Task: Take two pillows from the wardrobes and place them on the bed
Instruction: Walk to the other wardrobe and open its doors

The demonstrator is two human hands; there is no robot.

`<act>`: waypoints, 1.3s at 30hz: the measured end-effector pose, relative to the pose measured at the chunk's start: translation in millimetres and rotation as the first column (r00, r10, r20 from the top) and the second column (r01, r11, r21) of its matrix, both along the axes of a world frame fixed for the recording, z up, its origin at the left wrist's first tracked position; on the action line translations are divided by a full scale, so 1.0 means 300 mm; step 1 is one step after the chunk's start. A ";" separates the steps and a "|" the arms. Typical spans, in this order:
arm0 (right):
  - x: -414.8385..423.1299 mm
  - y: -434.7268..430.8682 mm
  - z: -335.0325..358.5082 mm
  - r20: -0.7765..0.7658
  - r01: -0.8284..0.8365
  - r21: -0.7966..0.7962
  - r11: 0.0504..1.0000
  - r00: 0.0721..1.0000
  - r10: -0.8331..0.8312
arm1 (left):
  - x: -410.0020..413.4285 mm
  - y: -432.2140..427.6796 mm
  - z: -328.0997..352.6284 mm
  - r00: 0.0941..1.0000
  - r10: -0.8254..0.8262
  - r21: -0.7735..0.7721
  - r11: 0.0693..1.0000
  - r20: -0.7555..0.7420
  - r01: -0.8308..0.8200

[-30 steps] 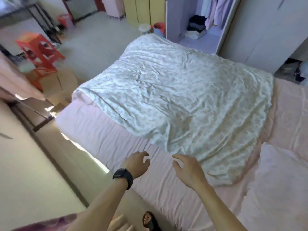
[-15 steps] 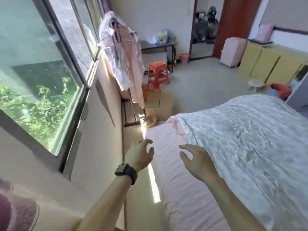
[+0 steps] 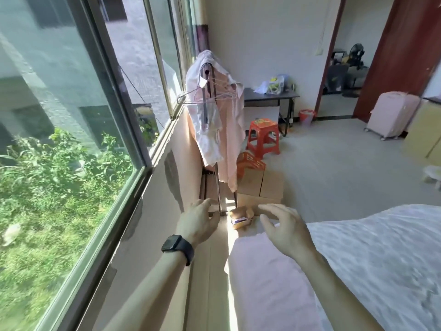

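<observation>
The bed (image 3: 267, 278) with its pink sheet fills the lower right, and a white patterned quilt (image 3: 381, 254) covers most of it. My left hand (image 3: 199, 222), with a black watch on the wrist, hovers over the narrow gap between bed and window wall. My right hand (image 3: 286, 229) hangs above the bed's near corner. Both hands hold nothing, fingers apart and loosely curled. No pillow and no wardrobe are in view.
A large window (image 3: 71, 139) runs along the left wall. Ahead stand a clothes rack with pink garments (image 3: 217, 115), cardboard boxes (image 3: 261, 185), a red stool (image 3: 263, 137), a dark desk (image 3: 269, 97), a pink suitcase (image 3: 391, 115) and a yellow cabinet (image 3: 422, 132). The doorway (image 3: 343, 68) is at the far right.
My view has swung left from the bed and wardrobe toward the window wall and the room's far end. Both hands stayed empty and in front of me.
</observation>
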State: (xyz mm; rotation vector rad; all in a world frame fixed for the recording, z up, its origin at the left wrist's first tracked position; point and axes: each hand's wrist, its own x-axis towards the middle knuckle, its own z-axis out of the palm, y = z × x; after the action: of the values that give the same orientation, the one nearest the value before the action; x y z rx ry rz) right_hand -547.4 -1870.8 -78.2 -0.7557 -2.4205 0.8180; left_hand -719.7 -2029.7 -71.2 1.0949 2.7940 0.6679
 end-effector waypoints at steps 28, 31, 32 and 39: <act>-1.080 0.980 -0.263 0.062 0.388 -0.086 0.918 0.922 -0.383 | -1.276 1.255 -0.213 0.916 -0.359 0.023 0.932 0.181 0.361; -1.084 1.082 -0.306 0.088 0.431 -0.094 0.897 0.901 -0.424 | -1.294 1.421 -0.251 0.884 -0.418 -0.021 0.902 0.210 0.431; -1.082 1.123 -0.316 0.102 0.452 -0.096 0.887 0.891 -0.443 | -1.292 1.475 -0.261 0.872 -0.434 -0.033 0.892 0.227 0.452; -1.082 1.579 -0.391 0.150 0.587 -0.092 0.804 0.807 -0.572 | -1.296 2.011 -0.343 0.785 -0.544 -0.051 0.812 0.295 0.582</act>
State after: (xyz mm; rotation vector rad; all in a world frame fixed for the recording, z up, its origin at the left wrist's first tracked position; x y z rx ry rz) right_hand -872.0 -1397.0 -195.5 -1.5387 -2.0362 0.6928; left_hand -1108.5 -1426.6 -174.0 1.5715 2.0765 0.4899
